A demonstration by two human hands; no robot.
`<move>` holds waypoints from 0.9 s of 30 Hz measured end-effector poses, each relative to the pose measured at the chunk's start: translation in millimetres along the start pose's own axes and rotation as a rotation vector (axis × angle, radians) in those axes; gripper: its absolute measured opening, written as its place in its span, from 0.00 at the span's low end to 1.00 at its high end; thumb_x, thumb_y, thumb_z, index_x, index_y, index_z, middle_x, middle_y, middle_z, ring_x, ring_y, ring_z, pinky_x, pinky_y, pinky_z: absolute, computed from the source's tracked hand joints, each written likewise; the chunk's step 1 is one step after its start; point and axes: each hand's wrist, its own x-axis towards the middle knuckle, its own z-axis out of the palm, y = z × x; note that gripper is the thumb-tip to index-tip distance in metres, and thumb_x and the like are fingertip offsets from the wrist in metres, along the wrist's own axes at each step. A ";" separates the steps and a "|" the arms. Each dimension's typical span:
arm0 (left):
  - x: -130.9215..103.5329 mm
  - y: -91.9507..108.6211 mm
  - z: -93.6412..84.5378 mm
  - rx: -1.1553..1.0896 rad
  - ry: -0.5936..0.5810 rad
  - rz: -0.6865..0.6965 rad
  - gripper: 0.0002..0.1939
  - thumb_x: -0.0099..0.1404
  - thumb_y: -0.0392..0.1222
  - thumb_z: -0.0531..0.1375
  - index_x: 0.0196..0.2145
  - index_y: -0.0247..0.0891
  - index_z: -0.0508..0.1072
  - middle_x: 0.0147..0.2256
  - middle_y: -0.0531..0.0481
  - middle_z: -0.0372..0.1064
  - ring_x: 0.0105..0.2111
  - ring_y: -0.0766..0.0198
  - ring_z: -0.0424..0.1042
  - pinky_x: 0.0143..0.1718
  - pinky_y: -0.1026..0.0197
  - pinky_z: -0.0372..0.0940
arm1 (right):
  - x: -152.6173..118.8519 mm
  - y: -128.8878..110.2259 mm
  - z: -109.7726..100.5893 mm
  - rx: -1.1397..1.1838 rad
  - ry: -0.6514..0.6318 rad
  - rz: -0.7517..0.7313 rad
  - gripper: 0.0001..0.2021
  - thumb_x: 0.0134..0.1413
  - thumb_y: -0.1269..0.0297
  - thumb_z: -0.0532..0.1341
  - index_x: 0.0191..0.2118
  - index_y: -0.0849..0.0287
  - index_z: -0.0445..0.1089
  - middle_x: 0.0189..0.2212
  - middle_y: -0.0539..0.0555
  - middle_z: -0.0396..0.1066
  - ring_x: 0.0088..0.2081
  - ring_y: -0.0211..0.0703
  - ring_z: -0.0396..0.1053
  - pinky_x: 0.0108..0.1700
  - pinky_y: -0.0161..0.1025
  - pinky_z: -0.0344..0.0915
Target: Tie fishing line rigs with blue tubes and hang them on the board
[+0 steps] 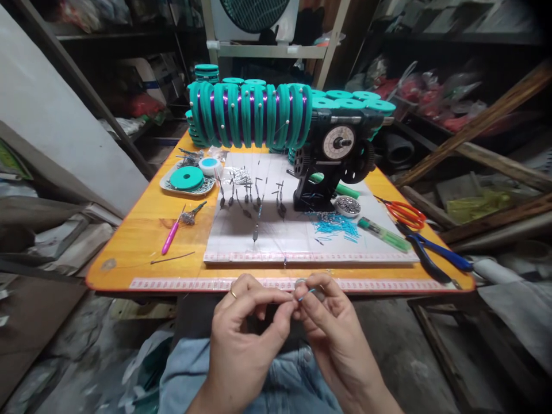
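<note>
While the right hand (338, 325) pinches something blue (301, 298), pliers (444, 253) flank scissors (407, 214).

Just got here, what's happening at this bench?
Someone is doing close work with both hands in front of the table. The right hand pinches a small blue piece; the left hand's fingertips meet beside it, what they grip too small to tell. Beyond, a row of teal spools juts from a black stand, over a white board.
</note>
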 end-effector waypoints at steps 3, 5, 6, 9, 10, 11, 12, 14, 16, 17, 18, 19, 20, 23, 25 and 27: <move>-1.7 -2.6 0.1 0.036 0.007 0.002 0.03 0.61 0.35 0.65 0.32 0.41 0.79 0.25 0.52 0.66 0.25 0.66 0.64 0.26 0.65 0.62 | -1.9 1.4 -0.7 0.039 -0.002 0.033 0.14 0.49 0.70 0.72 0.41 0.52 0.73 0.30 0.46 0.76 0.29 0.30 0.73 0.36 0.24 0.71; -3.4 -4.9 -0.2 0.034 0.001 -0.007 0.03 0.62 0.35 0.65 0.33 0.41 0.79 0.26 0.52 0.66 0.27 0.65 0.66 0.27 0.63 0.63 | -2.1 2.7 -1.3 0.039 0.013 0.053 0.15 0.48 0.69 0.73 0.42 0.53 0.72 0.30 0.46 0.76 0.29 0.30 0.73 0.36 0.25 0.71; -4.0 -5.6 -0.3 0.030 0.001 -0.008 0.03 0.62 0.35 0.64 0.33 0.41 0.79 0.26 0.52 0.66 0.27 0.64 0.66 0.28 0.63 0.63 | -1.8 3.4 -1.7 0.037 0.018 0.058 0.16 0.48 0.69 0.73 0.42 0.53 0.71 0.30 0.46 0.76 0.29 0.31 0.73 0.36 0.25 0.72; -4.4 -5.9 -0.2 0.054 0.010 0.015 0.04 0.62 0.34 0.64 0.33 0.42 0.79 0.26 0.52 0.65 0.28 0.64 0.67 0.30 0.62 0.64 | -0.6 5.2 -2.7 0.050 -0.003 0.062 0.15 0.49 0.69 0.72 0.43 0.53 0.71 0.31 0.47 0.76 0.29 0.31 0.73 0.36 0.26 0.72; -4.0 -5.4 -0.1 0.078 0.018 0.031 0.04 0.61 0.34 0.64 0.32 0.42 0.78 0.26 0.53 0.65 0.28 0.64 0.66 0.30 0.62 0.63 | -0.3 5.5 -2.7 0.057 -0.014 0.063 0.15 0.50 0.69 0.72 0.43 0.53 0.70 0.31 0.47 0.76 0.29 0.30 0.73 0.36 0.26 0.72; -3.4 -4.7 0.0 0.104 0.027 0.047 0.05 0.60 0.33 0.64 0.32 0.42 0.78 0.26 0.53 0.64 0.28 0.65 0.65 0.30 0.63 0.63 | -0.3 5.5 -2.5 0.063 -0.024 0.065 0.15 0.50 0.69 0.72 0.42 0.53 0.70 0.31 0.47 0.76 0.29 0.30 0.73 0.36 0.25 0.71; -2.8 -3.8 0.0 0.128 0.034 0.062 0.05 0.60 0.32 0.64 0.31 0.42 0.78 0.25 0.53 0.64 0.28 0.65 0.65 0.30 0.64 0.62 | -0.5 5.3 -1.8 0.067 -0.027 0.070 0.14 0.50 0.69 0.72 0.42 0.53 0.70 0.31 0.47 0.76 0.29 0.30 0.73 0.36 0.25 0.71; -1.7 -2.3 -0.3 0.154 0.039 0.081 0.07 0.58 0.30 0.64 0.30 0.41 0.77 0.26 0.54 0.64 0.28 0.66 0.64 0.30 0.64 0.61 | -1.4 4.1 0.9 0.067 -0.023 0.086 0.14 0.50 0.69 0.72 0.41 0.54 0.70 0.30 0.47 0.76 0.29 0.30 0.72 0.36 0.25 0.71; -1.2 -1.4 -1.0 0.159 0.036 0.089 0.08 0.58 0.28 0.63 0.29 0.41 0.76 0.26 0.54 0.64 0.29 0.66 0.64 0.30 0.64 0.61 | -2.9 2.0 5.0 0.067 0.002 0.104 0.14 0.50 0.70 0.72 0.40 0.55 0.69 0.29 0.47 0.76 0.28 0.29 0.72 0.36 0.25 0.70; -1.2 -1.2 -1.4 0.161 0.033 0.090 0.08 0.58 0.28 0.62 0.29 0.41 0.75 0.26 0.54 0.64 0.29 0.66 0.64 0.30 0.64 0.62 | -3.7 0.9 7.2 0.065 0.020 0.110 0.14 0.49 0.70 0.72 0.40 0.55 0.69 0.29 0.47 0.76 0.28 0.29 0.72 0.36 0.25 0.70; -1.3 -1.1 -1.8 0.162 0.031 0.092 0.08 0.58 0.28 0.62 0.29 0.40 0.75 0.26 0.55 0.64 0.29 0.66 0.65 0.31 0.64 0.62 | -4.4 -0.2 9.2 0.063 0.037 0.112 0.14 0.49 0.70 0.72 0.40 0.56 0.69 0.29 0.47 0.76 0.28 0.29 0.71 0.36 0.25 0.70; -1.4 -1.2 -2.1 0.164 0.031 0.093 0.08 0.58 0.28 0.62 0.29 0.40 0.75 0.26 0.55 0.64 0.29 0.66 0.65 0.31 0.64 0.62 | -4.9 -1.1 10.9 0.061 0.051 0.112 0.15 0.49 0.70 0.73 0.40 0.56 0.69 0.29 0.48 0.75 0.28 0.29 0.71 0.36 0.25 0.70; -1.6 -1.3 -2.2 0.165 0.029 0.096 0.08 0.58 0.28 0.62 0.29 0.41 0.75 0.26 0.55 0.64 0.28 0.67 0.65 0.31 0.63 0.62 | -5.3 -1.7 12.0 0.058 0.061 0.112 0.15 0.49 0.70 0.73 0.40 0.56 0.69 0.29 0.48 0.75 0.28 0.29 0.71 0.36 0.25 0.70; -1.6 -1.5 -1.9 0.163 0.025 0.106 0.08 0.59 0.29 0.62 0.30 0.41 0.75 0.27 0.55 0.65 0.28 0.67 0.65 0.31 0.63 0.62 | -5.3 -1.7 11.5 0.053 0.053 0.110 0.15 0.49 0.71 0.73 0.40 0.56 0.69 0.29 0.48 0.75 0.28 0.29 0.71 0.36 0.25 0.69; -1.2 -1.2 -1.5 0.163 0.026 0.110 0.07 0.59 0.29 0.62 0.30 0.41 0.75 0.27 0.55 0.65 0.28 0.66 0.66 0.31 0.63 0.62 | -4.9 -0.6 8.6 0.055 0.018 0.104 0.14 0.50 0.71 0.72 0.41 0.56 0.69 0.29 0.47 0.76 0.29 0.28 0.72 0.37 0.25 0.70; -0.7 -0.7 -1.2 0.162 0.026 0.108 0.07 0.59 0.29 0.62 0.30 0.41 0.75 0.26 0.55 0.64 0.28 0.66 0.66 0.31 0.63 0.62 | -4.4 0.8 5.2 0.059 -0.028 0.097 0.14 0.52 0.72 0.71 0.41 0.55 0.69 0.30 0.47 0.76 0.30 0.28 0.73 0.37 0.25 0.70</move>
